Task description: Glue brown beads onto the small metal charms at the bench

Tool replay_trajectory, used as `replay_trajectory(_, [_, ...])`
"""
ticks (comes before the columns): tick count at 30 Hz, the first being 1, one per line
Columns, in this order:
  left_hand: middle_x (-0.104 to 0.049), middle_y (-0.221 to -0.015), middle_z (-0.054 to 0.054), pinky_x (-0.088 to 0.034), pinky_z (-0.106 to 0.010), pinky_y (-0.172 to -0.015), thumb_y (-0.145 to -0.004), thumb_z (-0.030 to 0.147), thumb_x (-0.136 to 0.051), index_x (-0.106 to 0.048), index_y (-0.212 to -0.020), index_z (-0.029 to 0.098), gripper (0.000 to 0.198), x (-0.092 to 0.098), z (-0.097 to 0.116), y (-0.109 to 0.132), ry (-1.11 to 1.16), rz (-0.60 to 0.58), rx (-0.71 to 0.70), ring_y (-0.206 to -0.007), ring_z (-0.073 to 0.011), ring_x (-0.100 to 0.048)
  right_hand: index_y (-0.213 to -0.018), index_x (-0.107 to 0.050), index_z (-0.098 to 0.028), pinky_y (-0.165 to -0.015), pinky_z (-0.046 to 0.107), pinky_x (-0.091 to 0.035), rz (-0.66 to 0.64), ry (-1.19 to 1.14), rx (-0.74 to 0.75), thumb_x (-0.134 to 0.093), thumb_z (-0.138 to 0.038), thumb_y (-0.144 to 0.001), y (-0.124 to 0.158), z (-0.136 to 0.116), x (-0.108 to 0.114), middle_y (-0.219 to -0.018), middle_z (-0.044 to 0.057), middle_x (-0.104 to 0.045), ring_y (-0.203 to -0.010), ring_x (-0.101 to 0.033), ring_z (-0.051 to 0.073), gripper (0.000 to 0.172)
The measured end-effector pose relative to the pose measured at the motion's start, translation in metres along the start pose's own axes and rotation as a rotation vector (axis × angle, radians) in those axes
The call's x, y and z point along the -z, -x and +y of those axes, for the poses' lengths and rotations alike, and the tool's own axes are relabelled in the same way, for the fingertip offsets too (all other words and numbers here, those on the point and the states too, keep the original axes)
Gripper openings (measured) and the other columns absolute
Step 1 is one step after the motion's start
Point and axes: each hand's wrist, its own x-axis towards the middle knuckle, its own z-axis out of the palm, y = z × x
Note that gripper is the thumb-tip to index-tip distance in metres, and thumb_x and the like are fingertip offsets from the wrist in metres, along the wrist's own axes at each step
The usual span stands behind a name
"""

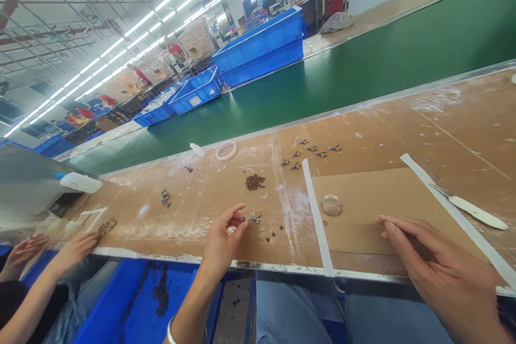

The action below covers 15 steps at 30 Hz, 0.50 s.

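My left hand (pixel 223 239) pinches a small blue and brass part (pixel 253 219) against the brown worktable (pixel 193 215), near its front edge. My right hand (pixel 439 271) lies flat on a sheet of cardboard (pixel 374 199) with the fingers stretched out and holds nothing. A pile of small brown rings (pixel 255 181) sits beyond my left hand. Several finished blue and brass parts (pixel 310 150) lie further back. A small clear dish (pixel 331 205) stands on the cardboard between my hands.
A co-worker's hands (pixel 60 252) rest at the table's left end near more brown pieces (pixel 107 226). A tape roll (pixel 226 150), a white bottle (pixel 80 183) and a white-handled knife (pixel 471 208) lie about. Behind runs a green conveyor (pixel 322 86) with blue crates (pixel 262 45). A blue bin (pixel 133 295) sits below.
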Motion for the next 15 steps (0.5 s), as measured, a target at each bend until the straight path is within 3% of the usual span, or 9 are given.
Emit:
replay_trajectory(4, [-0.075,-0.074,-0.005,-0.055,-0.03,-0.073,-0.076,0.034,-0.072,-0.072,-0.092,0.016,0.024,-0.021,0.039,-0.001,0.319,-0.187,0.101,-0.074,-0.018,-0.071,-0.093,-0.068,-0.024,-0.071,0.024,-0.057,0.0,-0.058,0.069,-0.055,-0.031,-0.091,-0.004,-0.001,0.0,-0.086,0.0,-0.074,-0.072,-0.071,0.013,0.015])
replay_trajectory(7, [-0.075,-0.068,-0.005,-0.055,-0.03,-0.069,-0.072,0.033,-0.076,-0.074,-0.085,0.016,0.021,-0.048,0.068,-0.008,0.383,-0.245,0.128,-0.068,-0.0186,-0.071,-0.095,-0.068,-0.023,-0.07,0.021,-0.056,0.023,-0.095,0.081,-0.056,-0.023,-0.091,-0.007,-0.003,0.001,-0.086,0.0,-0.073,-0.073,-0.07,0.011,0.012])
replay_trajectory(11, [-0.071,-0.059,-0.001,-0.054,-0.027,-0.065,-0.07,0.032,-0.077,-0.077,-0.081,0.016,0.019,-0.077,0.093,-0.022,0.355,-0.269,0.024,-0.059,-0.0148,-0.066,-0.096,-0.067,-0.022,-0.072,0.021,-0.056,0.07,-0.132,0.106,-0.057,-0.018,-0.089,-0.011,-0.005,0.002,-0.084,0.001,-0.073,-0.076,-0.07,0.011,0.013])
replay_trajectory(15, [-0.075,-0.07,-0.004,-0.056,-0.03,-0.072,-0.074,0.033,-0.074,-0.078,-0.086,0.018,0.02,-0.089,0.103,-0.031,0.26,-0.294,-0.101,-0.07,-0.0173,-0.069,-0.094,-0.067,-0.022,-0.071,0.024,-0.057,0.098,-0.186,0.085,-0.055,-0.015,-0.09,-0.013,-0.006,0.001,-0.084,0.003,-0.073,-0.077,-0.07,0.013,0.014])
